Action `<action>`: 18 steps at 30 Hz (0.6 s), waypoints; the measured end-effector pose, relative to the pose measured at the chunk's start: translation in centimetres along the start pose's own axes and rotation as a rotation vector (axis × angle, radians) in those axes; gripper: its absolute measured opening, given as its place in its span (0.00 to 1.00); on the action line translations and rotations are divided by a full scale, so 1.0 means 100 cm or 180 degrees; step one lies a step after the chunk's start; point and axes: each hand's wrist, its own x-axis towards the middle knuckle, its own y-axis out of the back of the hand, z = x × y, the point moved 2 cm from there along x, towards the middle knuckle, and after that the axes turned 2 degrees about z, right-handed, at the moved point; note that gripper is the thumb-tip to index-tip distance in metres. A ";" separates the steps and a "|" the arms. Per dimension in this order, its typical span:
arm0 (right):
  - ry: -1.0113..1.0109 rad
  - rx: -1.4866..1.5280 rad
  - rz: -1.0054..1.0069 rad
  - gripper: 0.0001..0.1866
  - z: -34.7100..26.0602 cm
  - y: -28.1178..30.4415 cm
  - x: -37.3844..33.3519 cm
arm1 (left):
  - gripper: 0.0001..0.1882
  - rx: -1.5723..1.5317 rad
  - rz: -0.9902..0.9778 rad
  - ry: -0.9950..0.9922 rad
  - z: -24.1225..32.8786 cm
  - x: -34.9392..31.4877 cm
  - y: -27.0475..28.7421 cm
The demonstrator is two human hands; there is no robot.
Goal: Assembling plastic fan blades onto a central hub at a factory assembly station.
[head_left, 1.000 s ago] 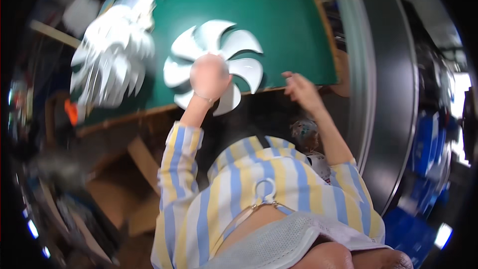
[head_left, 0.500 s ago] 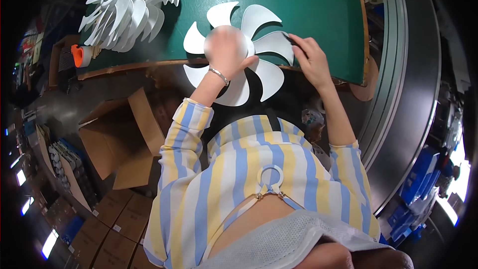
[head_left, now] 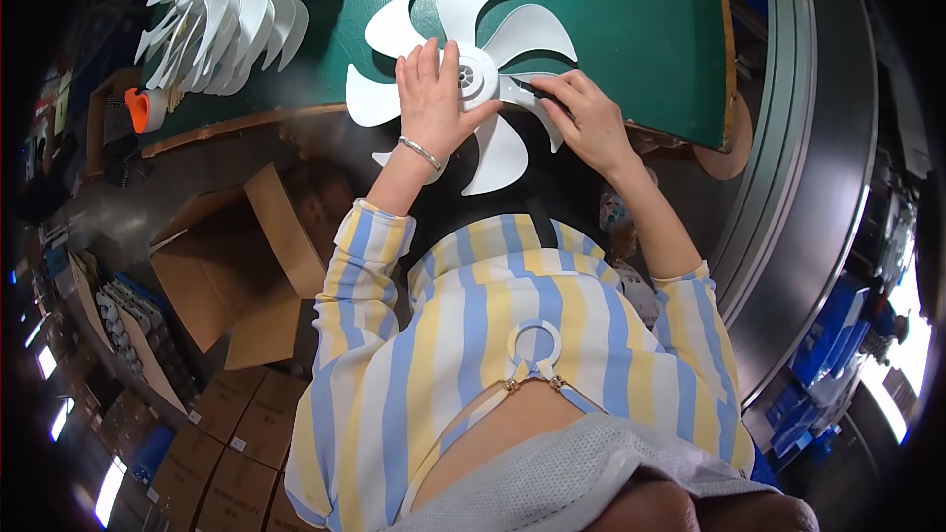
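Note:
A white plastic fan blade wheel (head_left: 473, 10) with several curved blades lies partly on the green table, its near blades overhanging the front edge. My left hand (head_left: 431, 103) grips it beside the round hub, fingers over the left side and thumb along the near side. My right hand (head_left: 583, 123) pinches a small, thin dark tool (head_left: 530, 88), whose tip is at the blade right of the hub. Most of the tool is hidden by my fingers, so its exact kind is unclear.
Stacked white fan blade wheels (head_left: 232, 25) stand on a stick at the table's (head_left: 631, 0) left. An orange-and-white roll (head_left: 144, 110) sits at the left corner. An open cardboard box (head_left: 232, 266) is below left; a metal rail (head_left: 788, 187) runs along the right.
The fan blade wheel has turned and shifted slightly left. My left hand has slid off the hub's middle, uncovering it. My right hand has moved left with the tool, closer to the hub.

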 end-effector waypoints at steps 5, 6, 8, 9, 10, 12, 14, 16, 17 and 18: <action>0.0074 0.0012 0.0007 0.12 -0.004 0.000 0.005 | 0.46 -0.0084 -0.0179 0.0073 -0.002 0.001 -0.002; 0.0052 0.0024 0.0109 0.12 -0.003 0.003 0.007 | 0.46 -0.0076 -0.0173 0.0082 -0.005 0.002 -0.001; 0.0017 0.0032 0.0179 0.12 -0.001 0.004 0.005 | 0.45 -0.0328 -0.0336 -0.0372 -0.009 0.001 0.004; 0.0055 0.0007 0.0175 0.13 -0.001 0.003 0.004 | 0.45 -0.0338 -0.0526 -0.0424 -0.012 0.000 0.005; 0.0096 -0.0026 0.0189 0.13 0.000 0.004 0.003 | 0.46 -0.0280 -0.0656 -0.0529 -0.012 0.001 0.009; 0.0067 -0.0054 0.0106 0.13 0.001 0.000 -0.003 | 0.46 -0.0182 -0.0450 -0.0536 -0.008 -0.002 0.011; 0.0042 -0.0114 -0.0042 0.12 0.001 -0.006 -0.007 | 0.46 -0.0207 -0.0350 -0.0368 -0.005 -0.002 0.011; 0.0012 -0.0122 -0.0090 0.12 0.000 -0.007 -0.007 | 0.46 -0.0235 -0.0254 -0.0191 -0.007 -0.003 0.010; 0.0111 -0.0156 -0.0014 0.12 -0.002 -0.007 -0.005 | 0.46 -0.0215 -0.0229 -0.0220 -0.008 -0.002 0.009; 0.0212 -0.0190 0.0060 0.12 -0.004 -0.007 -0.004 | 0.46 -0.0195 -0.0203 -0.0247 -0.009 -0.002 0.008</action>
